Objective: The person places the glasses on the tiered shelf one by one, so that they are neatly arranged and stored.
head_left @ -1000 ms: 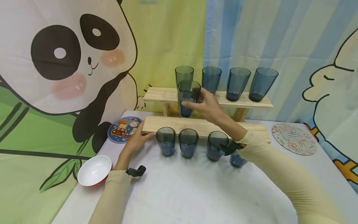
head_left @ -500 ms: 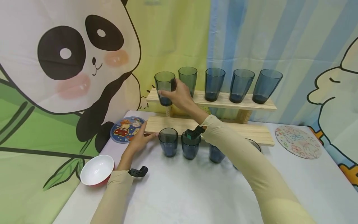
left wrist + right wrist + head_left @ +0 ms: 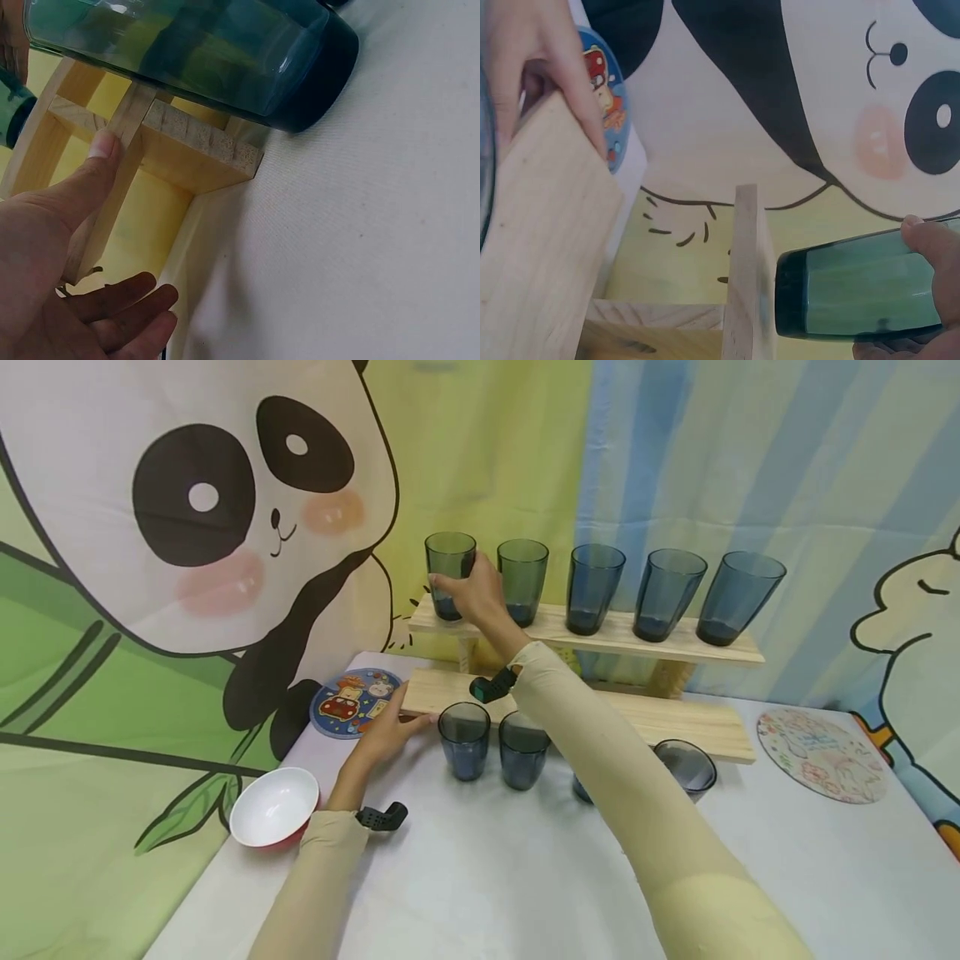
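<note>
My right hand (image 3: 480,593) grips a blue-tinted drinking glass (image 3: 448,560) upright at the left end of the upper board (image 3: 553,622) of a two-step wooden shelf. In the right wrist view that glass (image 3: 855,289) has its base right at the board's surface; whether it touches, I cannot tell. Several matching glasses (image 3: 596,589) stand to its right on the same board. At the lower board's (image 3: 442,692) left end, my left hand (image 3: 386,735) holds the wood, its thumb (image 3: 103,146) against the front edge. My right forearm partly hides the front glasses.
In front of the shelf, several glasses (image 3: 465,742) stand on the white tabletop (image 3: 480,877). A white bowl with a red outside (image 3: 273,807) is at the left. Round mats lie at either side, one blue (image 3: 352,703), one pale floral (image 3: 821,756). A printed curtain (image 3: 487,452) hangs behind.
My right hand has carried the glass leftward from in front of the upper board to its left end, bringing it down at the board. My left hand stays on the lower board.
</note>
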Demonstrator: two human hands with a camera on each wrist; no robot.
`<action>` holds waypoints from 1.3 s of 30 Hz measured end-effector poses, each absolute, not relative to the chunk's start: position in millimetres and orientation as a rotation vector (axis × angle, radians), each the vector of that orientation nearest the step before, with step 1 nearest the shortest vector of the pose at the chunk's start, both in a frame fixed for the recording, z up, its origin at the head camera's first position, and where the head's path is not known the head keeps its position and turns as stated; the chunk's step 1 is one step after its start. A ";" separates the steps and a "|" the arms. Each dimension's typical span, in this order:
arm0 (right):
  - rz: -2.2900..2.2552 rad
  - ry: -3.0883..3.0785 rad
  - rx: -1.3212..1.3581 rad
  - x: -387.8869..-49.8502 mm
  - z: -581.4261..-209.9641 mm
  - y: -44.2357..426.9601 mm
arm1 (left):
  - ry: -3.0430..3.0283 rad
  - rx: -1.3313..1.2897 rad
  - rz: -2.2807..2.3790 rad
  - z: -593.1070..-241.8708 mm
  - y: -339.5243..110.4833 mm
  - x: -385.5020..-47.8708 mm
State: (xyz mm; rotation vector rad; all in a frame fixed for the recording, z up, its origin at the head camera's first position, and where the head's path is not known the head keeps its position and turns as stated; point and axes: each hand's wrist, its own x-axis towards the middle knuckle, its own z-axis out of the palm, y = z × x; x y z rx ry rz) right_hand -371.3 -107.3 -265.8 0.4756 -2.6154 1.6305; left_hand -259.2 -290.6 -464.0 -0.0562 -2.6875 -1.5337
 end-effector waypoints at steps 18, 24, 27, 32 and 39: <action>1.573 -2.702 0.401 -382.2 -268.1 -115.7 | -2.676 -0.067 -1.526 -464.6 -286.7 -260.9; 1.506 -2.812 0.482 -364.4 -268.4 -109.0 | -2.666 -0.078 -1.536 -465.6 -289.8 -258.8; 1.416 -2.938 0.601 -345.0 -266.8 -94.1 | -2.672 -0.091 -1.552 -467.0 -289.8 -257.9; 1.209 -3.032 0.976 -309.5 -259.4 -55.1 | -2.650 -0.107 -1.580 -466.5 -291.0 -260.0; 1.337 -2.940 1.170 -267.9 -253.1 48.7 | -2.702 -0.071 -1.523 -464.3 -290.4 -261.6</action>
